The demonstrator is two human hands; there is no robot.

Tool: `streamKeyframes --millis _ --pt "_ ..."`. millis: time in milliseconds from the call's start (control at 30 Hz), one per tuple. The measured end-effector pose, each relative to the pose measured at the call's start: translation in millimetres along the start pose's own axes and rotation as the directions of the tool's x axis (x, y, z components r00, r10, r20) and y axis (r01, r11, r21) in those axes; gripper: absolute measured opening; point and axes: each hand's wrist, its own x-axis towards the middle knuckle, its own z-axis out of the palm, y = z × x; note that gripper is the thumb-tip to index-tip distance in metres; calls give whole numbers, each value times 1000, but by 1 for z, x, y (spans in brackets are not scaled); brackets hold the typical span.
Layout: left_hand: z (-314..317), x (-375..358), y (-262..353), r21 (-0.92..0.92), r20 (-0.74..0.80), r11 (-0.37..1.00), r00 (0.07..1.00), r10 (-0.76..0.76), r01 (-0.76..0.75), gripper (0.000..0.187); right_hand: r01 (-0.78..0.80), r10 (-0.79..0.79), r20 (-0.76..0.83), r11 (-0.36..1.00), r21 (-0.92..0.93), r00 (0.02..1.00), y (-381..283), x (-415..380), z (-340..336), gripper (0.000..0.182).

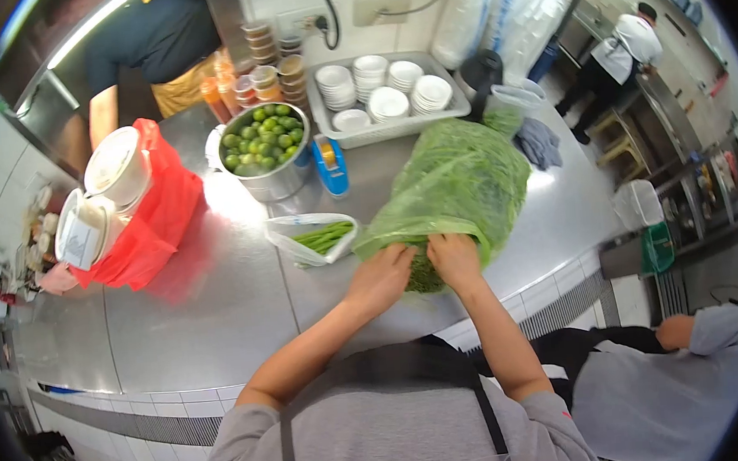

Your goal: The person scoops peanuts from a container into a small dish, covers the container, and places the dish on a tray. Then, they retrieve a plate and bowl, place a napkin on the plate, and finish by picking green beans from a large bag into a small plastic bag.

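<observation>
A large green plastic bag [452, 189] full of leafy greens lies on the steel counter with its mouth toward me. My left hand [383, 277] has its fingers curled over the left side of that mouth. At the right side, my right hand [456, 263] is closed on the bag's edge, its fingertips partly hidden inside. Dark green stems of the greens [425, 275] show between the two hands. Just left of my left hand is a small clear bag [336, 249] holding long green pods or stalks.
A pot of limes [272, 188], a blue tape dispenser [331, 174] and a tray [396, 129] of white dishes stand behind. At left is a red bag [160, 221] with white tubs. Co-workers are across the counter, at far right [628, 50] and close on my right [667, 380].
</observation>
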Motion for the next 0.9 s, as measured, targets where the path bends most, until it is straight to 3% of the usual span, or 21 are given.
streamKeyframes --millis 33,133,200,333,467,533,567,600,633,667,700,733,767,800,833,867,900 --pt "2 7 -1 20 -13 1000 1000 -12 12 26 36 -30 -100 997 64 995 -7 2 -13 15" --pt "3 20 -5 155 -104 982 987 123 -106 26 133 -92 -202 971 200 975 -24 5 -41 16" --pt "-1 27 -9 106 118 993 992 42 -54 24 127 -73 -199 954 273 977 -23 2 -47 15" --pt "-10 23 -12 65 8 994 996 90 -90 22 64 29 -189 882 467 982 -19 -6 -59 11" --pt "-13 18 -10 32 -13 994 995 102 -102 17 68 -23 -134 937 341 991 -19 -4 -61 11" --pt "-12 17 -6 -7 -18 996 995 94 -94 15 -40 117 -139 885 465 983 -20 -2 -57 11" --pt "-12 18 -7 -126 -64 990 996 63 -70 13 -43 121 -143 889 456 982 -20 0 -57 11" --pt "-13 19 -5 -245 -100 968 995 23 -48 13 -120 226 -82 750 651 971 -21 1 -56 9" --pt "-16 20 -3 -251 -95 967 995 31 -54 13 -185 314 -1 562 806 949 -23 1 -55 9" --pt "-19 20 0 -386 -59 922 996 -73 45 12 -195 325 2 561 804 946 -25 1 -52 9" --pt "-20 21 2 -507 -8 850 985 -171 143 11 -268 372 156 272 924 915 -26 2 -50 8" --pt "-17 21 2 -509 -1 849 986 -166 143 11 -317 367 311 -46 947 877 -27 3 -48 9" --pt "-13 20 0 -615 42 769 981 -189 175 11 -318 373 313 -49 947 874 -29 2 -49 9" --pt "-12 20 0 -707 88 677 975 -206 207 11 -316 356 390 -249 915 849 -32 2 -50 9" --pt "-12 19 0 -704 91 679 975 -203 208 11 -301 323 462 -440 846 826 -34 1 -50 8" --pt "-13 17 2 -727 91 651 970 -225 219 12 -298 325 461 -443 846 825 -33 1 -49 8" --pt "-15 17 3 -749 92 621 965 -245 229 13 -334 338 417 -278 901 844 -31 0 -48 9"
